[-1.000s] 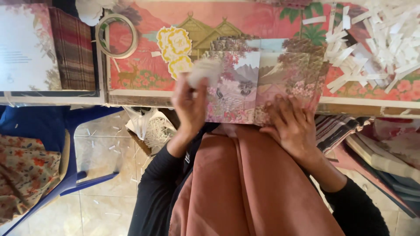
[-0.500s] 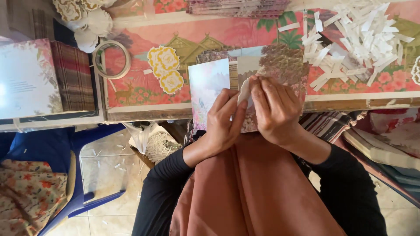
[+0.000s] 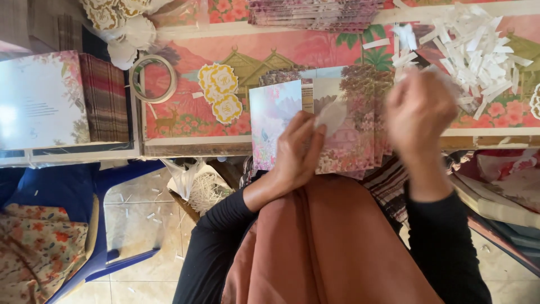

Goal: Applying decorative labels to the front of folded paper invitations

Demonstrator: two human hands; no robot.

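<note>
Left hand: the left hand point(image 3: 295, 155) sits at centre frame, fingers curled round the lower edge of a card point(image 3: 315, 126), with a small pale sticker point(image 3: 333, 115) at its fingertips.
Right hand: the right hand point(image 3: 419, 115) is raised at centre right, blurred; fingers look bunched, but whether it grips anything I cannot tell.
Card: a printed floral card, folded open, held over the near edge of the desk point(image 3: 191, 121) and the person's lap, centre of the frame.
Lap: rust-brown cloth point(image 3: 326, 247) fills the lower centre, black sleeves either side.
Strips: a heap of white paper strips point(image 3: 478, 53) lies on the desk at upper right, just beyond the right hand.
Flower cutouts: yellow-and-white cutouts point(image 3: 220, 93) lie on the desk left of the card, near it but apart.
Tape: a roll of tape point(image 3: 153, 79) lies flat further left, beside the cutouts.
Card stack: a stack of similar cards point(image 3: 315, 12) lies along the top edge.
More cutouts: a pile of cutouts point(image 3: 115, 17) sits at upper left.
White card: a large white card with a floral border point(image 3: 42, 101) lies at far left, with striped brown sheets point(image 3: 104, 95) beside it.
Chair: a blue plastic chair point(image 3: 62, 191) with a floral cushion point(image 3: 34, 247) stands at lower left on a tiled floor point(image 3: 140, 225).
Bag: a plastic bag of scraps point(image 3: 197, 183) hangs under the desk edge, left of the lap.
</note>
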